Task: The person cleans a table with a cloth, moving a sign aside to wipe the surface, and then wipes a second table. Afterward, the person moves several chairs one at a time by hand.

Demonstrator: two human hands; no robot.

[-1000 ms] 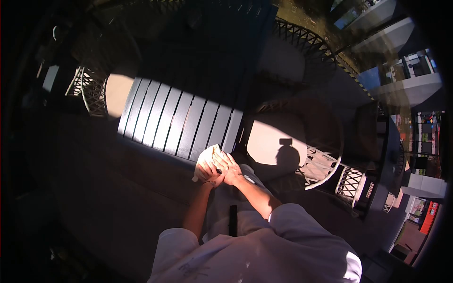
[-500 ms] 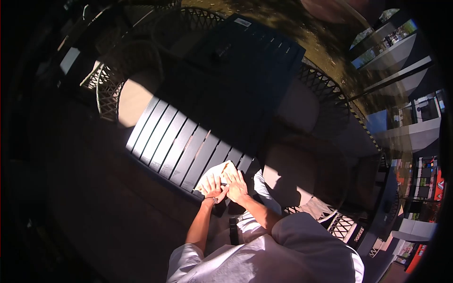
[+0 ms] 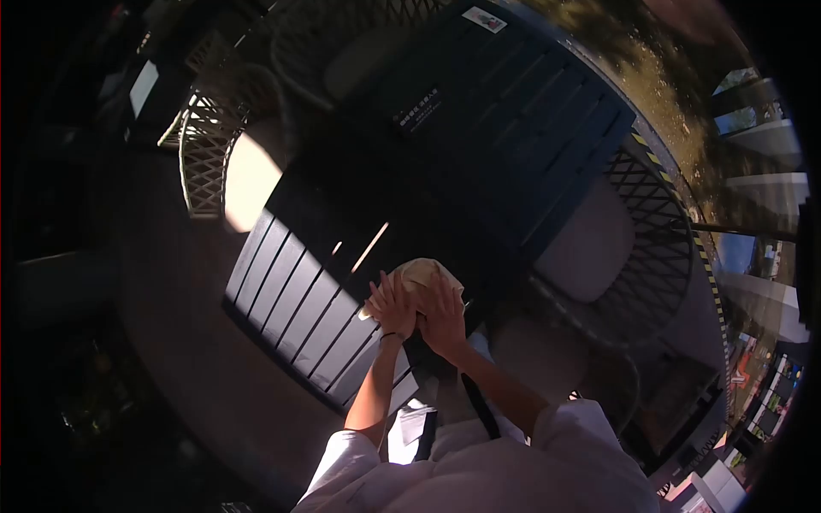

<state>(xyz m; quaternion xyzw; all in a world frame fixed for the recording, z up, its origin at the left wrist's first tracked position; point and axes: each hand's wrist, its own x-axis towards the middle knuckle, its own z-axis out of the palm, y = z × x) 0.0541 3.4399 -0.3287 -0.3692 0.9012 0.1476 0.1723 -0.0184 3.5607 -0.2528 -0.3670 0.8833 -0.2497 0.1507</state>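
Observation:
A cream-coloured cloth [image 3: 421,272] lies bunched on the dark slatted table [image 3: 282,282], mostly in shade. My left hand [image 3: 393,308] rests flat on its left part, fingers spread. Beside it, my right hand [image 3: 442,321] presses on the right part with its fingers stretched forward. The two hands are close together, and the cloth's near edge is hidden beneath them. A thin dark band circles my left wrist.
Woven-back chairs stand at the left [image 3: 205,162] and right [image 3: 654,248] of the table. A small label [image 3: 419,109] and a white card [image 3: 485,19] are on the tabletop. Yellow-black striped edging [image 3: 705,265] runs along the right.
Both hands and the cloth have moved farther over the table, from sunlight into shade. The camera view has shifted, showing more of the table's far end.

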